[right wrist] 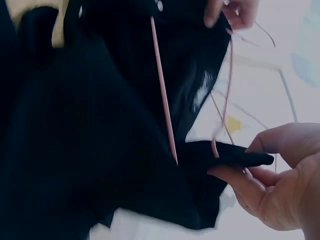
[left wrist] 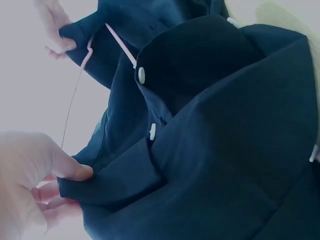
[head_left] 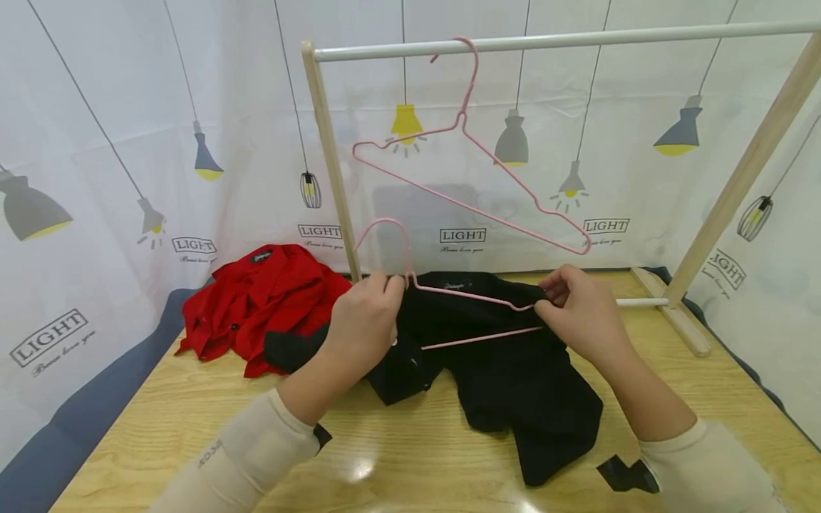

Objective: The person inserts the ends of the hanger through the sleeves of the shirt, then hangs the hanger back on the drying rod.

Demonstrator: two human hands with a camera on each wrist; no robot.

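Observation:
A black buttoned shirt (head_left: 513, 385) hangs between both hands, its lower part lying on the table. Inside its neck opening sits a pink wire hanger (head_left: 465, 293), hook up and bottom bar showing across the cloth. My left hand (head_left: 367, 317) pinches the shirt's edge beside the hanger's neck; white buttons (left wrist: 141, 75) show near it in the left wrist view. At the other side my right hand (head_left: 580, 306) pinches the black cloth by the hanger's shoulder end. In the right wrist view that hand (right wrist: 280, 175) holds a fold between thumb and fingers.
A second pink hanger (head_left: 474, 206) hangs from the white rail (head_left: 577, 40) of a wooden-legged rack (head_left: 737, 178). A red shirt (head_left: 269, 306) lies crumpled at the left of the wooden table (head_left: 192, 427). A curtain printed with lamps (head_left: 244, 85) stands behind.

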